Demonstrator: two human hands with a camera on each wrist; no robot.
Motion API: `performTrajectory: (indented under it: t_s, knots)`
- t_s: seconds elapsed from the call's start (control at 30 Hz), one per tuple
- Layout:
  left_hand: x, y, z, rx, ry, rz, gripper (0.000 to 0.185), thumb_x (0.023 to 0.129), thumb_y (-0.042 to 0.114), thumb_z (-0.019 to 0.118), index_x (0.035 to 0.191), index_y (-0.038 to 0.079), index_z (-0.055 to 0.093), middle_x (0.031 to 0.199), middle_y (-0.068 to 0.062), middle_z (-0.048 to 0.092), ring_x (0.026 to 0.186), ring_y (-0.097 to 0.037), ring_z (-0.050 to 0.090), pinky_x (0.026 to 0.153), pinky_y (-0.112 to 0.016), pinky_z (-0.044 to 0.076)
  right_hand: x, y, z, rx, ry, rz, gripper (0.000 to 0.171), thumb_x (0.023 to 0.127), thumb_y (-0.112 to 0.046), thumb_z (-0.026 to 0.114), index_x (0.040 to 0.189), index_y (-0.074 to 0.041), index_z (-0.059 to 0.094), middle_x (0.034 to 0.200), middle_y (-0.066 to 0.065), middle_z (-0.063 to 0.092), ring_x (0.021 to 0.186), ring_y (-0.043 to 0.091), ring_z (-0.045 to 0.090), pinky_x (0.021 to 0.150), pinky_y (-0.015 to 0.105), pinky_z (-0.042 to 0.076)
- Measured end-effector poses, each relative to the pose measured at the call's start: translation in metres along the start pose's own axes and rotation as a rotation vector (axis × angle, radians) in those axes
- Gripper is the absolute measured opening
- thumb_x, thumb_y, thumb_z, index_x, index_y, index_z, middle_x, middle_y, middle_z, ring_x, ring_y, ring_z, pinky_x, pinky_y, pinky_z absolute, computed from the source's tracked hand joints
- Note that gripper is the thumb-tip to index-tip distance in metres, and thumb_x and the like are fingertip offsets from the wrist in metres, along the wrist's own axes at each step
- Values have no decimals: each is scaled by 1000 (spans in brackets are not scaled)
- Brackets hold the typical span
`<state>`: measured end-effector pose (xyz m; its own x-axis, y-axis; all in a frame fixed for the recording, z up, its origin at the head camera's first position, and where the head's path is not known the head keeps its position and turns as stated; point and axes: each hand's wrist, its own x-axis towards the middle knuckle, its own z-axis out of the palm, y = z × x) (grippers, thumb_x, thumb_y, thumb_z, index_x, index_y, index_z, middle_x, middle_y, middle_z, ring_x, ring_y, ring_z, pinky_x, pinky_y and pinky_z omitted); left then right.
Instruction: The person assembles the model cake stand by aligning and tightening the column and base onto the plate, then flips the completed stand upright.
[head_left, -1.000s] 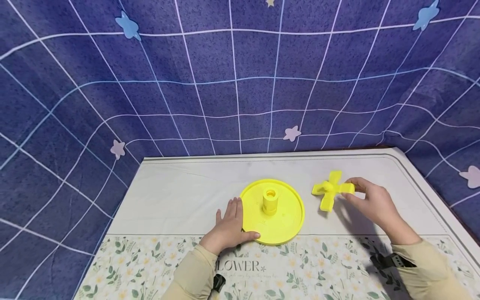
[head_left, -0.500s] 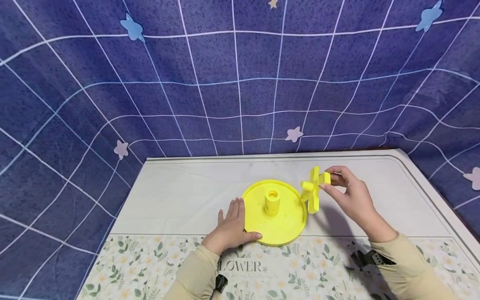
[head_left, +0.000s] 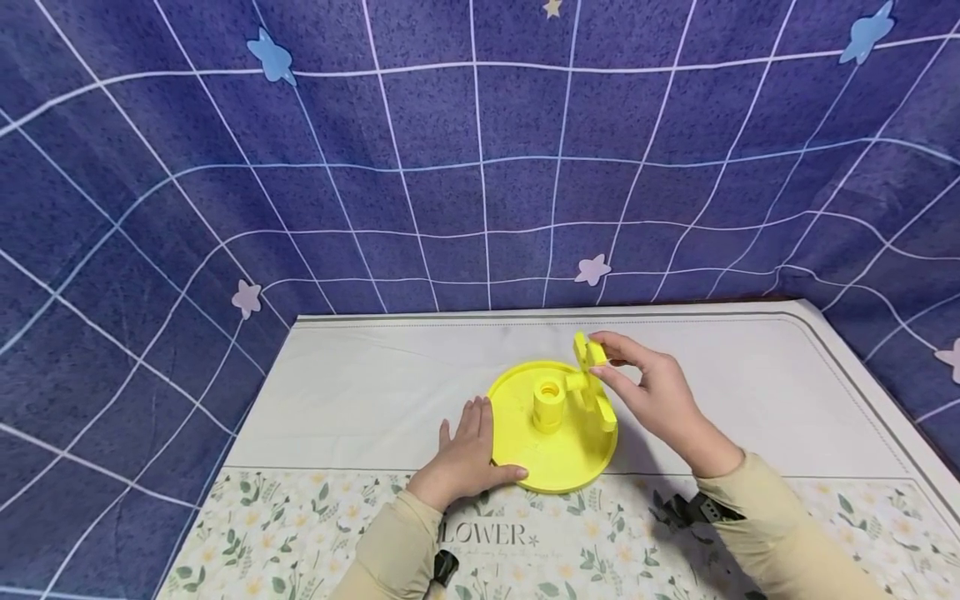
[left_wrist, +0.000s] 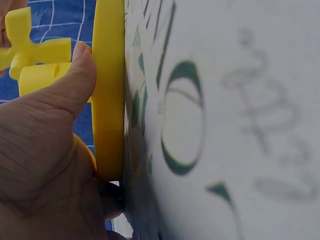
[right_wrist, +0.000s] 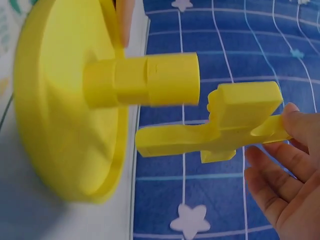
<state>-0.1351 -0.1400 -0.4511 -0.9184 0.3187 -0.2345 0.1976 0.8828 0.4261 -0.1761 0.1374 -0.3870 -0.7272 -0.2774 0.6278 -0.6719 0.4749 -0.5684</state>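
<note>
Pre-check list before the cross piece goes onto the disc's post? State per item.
1. Disc flat on the table: ok.
2. Left hand steadies the disc at its rim: ok, thumb on the edge in the left wrist view.
3. Right hand grips the cross piece: ok, fingertips pinch one blade.
4. Post bore open at the top: ok.
5. Cross piece hub lined up with the post: not ok, it sits beside the post, tilted on its side, in the right wrist view.
6. Hub stub fits the bore: cannot tell.
</note>
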Motion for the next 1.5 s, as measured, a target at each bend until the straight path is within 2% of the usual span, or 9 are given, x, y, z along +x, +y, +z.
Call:
performTrajectory:
  t_s: [0.17, 0.47, 0.67, 0.93, 1.17, 1.33, 1.4, 1.5]
  knots:
    - [0, 0, 2, 0, -4, -9, 117, 83, 65, 63, 154, -4, 2, 160, -24, 2, 148, -35, 1, 113, -62, 2, 7, -10, 13, -87, -34, -101, 44, 81, -6, 78, 124, -7, 66, 113, 8, 71, 93, 21, 68, 75, 39, 55]
    - [1, -1, 4, 18, -10, -20, 117, 83, 67, 61, 154, -4, 0, 160, -23, 0, 148, -35, -1, 113, -63, 1, 13, -23, 30, -227, -108, -362, 47, 80, -7, 78, 125, -7, 66, 114, 5, 70, 104, 27, 64, 89, 43, 52]
    - [2, -4, 5, 2, -13, -15, 118, 83, 68, 60, 154, -4, -1, 160, -23, -1, 148, -35, -3, 112, -64, -1, 10, -33, 41, -364, -160, -423, 50, 78, -13, 80, 125, -12, 64, 112, 2, 71, 101, 29, 66, 90, 44, 51]
    - [2, -5, 7, 16, -6, -6, 118, 83, 69, 59, 154, -4, 0, 161, -22, -1, 148, -35, -3, 112, -64, 0, 5, -33, 57, -455, -235, -527, 46, 75, -17, 81, 120, -17, 70, 114, 1, 71, 113, 29, 61, 101, 42, 45]
    - [1, -2, 5, 21, -9, -7, 117, 83, 68, 60, 154, -4, 1, 161, -22, 0, 148, -35, -2, 112, -64, 1, -1, -31, 63, -448, -274, -518, 40, 79, -20, 78, 119, -18, 71, 116, 1, 70, 118, 29, 58, 102, 42, 43]
    - [2, -1, 5, 46, -6, -3, 118, 83, 70, 58, 154, -4, 1, 161, -22, 1, 148, -35, -1, 112, -64, 3, 0, -28, 56, -348, -252, -477, 48, 81, -28, 76, 127, -14, 66, 123, 5, 67, 119, 32, 57, 103, 45, 42]
    - [2, -2, 5, 54, -2, -1, 118, 83, 70, 58, 154, -4, 1, 161, -23, 1, 148, -35, 0, 112, -64, 3, 1, -25, 51, -304, -236, -424, 50, 84, -28, 74, 130, -12, 63, 127, 9, 64, 121, 34, 55, 104, 48, 40]
    - [2, -2, 4, 55, 5, 5, 118, 83, 70, 59, 154, -5, 2, 160, -23, 2, 148, -36, 0, 112, -64, 3, 3, -15, 44, -246, -178, -317, 43, 90, -19, 68, 131, -7, 61, 132, 14, 60, 125, 35, 51, 106, 51, 37]
